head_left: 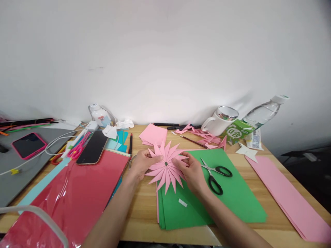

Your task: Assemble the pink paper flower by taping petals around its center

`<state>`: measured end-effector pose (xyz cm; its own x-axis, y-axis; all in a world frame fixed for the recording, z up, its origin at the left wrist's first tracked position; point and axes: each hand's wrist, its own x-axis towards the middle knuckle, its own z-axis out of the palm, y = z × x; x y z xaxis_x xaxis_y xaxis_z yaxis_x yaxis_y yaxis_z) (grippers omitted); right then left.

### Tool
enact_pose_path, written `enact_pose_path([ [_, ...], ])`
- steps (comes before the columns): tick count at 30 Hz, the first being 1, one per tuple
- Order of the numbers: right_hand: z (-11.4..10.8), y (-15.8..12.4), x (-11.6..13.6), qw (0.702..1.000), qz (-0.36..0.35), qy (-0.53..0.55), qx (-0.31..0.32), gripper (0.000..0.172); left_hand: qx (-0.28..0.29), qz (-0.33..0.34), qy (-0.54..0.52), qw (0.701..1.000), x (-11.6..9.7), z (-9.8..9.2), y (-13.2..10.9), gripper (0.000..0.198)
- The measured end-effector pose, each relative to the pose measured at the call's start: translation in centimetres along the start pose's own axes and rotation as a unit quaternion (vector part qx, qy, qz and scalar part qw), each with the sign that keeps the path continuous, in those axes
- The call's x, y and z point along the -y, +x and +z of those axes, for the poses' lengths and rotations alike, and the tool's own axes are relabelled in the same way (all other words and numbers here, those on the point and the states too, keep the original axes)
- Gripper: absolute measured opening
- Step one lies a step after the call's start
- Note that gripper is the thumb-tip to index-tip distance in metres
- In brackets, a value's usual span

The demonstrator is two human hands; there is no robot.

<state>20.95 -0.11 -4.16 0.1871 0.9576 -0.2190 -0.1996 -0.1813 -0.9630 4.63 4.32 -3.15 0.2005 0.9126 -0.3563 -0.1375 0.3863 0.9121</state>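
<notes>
- Here we are at the counter [139, 213], both hands on one piece: a many-pointed pink paper starburst [169, 174], held over the left edge of the green sheets [232, 203].
- Left hand [141, 164]: narrow pinch on the starburst's left side, thumb across the points.
- Right hand [192, 172]: a matching pinch opposite, its thumb reaching close to the small hole in the middle.
- The step in hand, by my reading, is handling the ring and evening out its folded points; the next move would call for light, balanced pressure, since the paper looks easy to crease.
- Black-handled scissors [212, 169] lie just beside the right hand, unheld; a small white strip [182, 202] sits on the green, tape or paper, I can't tell.
- Hidden now: the fingers behind the starburst, and how its points join. Whether it touches the green beneath, I can't say.
- Loose folded pink pieces [209, 139] bunch near the mug [218, 120], too jumbled to count.
- Cut off: both forearms at the bottom edge, and the red packet [85, 193] in the lower left.
</notes>
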Motion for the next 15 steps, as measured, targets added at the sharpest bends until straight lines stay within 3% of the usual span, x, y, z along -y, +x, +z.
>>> enact_pose_path([
  [5,-0.34,0.69,0.31,0.994,0.037,0.098,0.043,0.05,-0.038,0.005,-0.011,0.999,-0.56,0.15,-0.19,0.031],
  [9,-0.6,0.81,-0.09,0.981,0.097,0.158,0.063,0.041,-0.091,0.044,-0.05,0.994,-0.61,0.34,-0.07,0.029],
  [15,0.01,0.16,-0.57,0.986,0.058,0.125,0.093,0.049,-0.103,0.058,-0.073,0.99,-0.45,0.62,0.04,0.033],
])
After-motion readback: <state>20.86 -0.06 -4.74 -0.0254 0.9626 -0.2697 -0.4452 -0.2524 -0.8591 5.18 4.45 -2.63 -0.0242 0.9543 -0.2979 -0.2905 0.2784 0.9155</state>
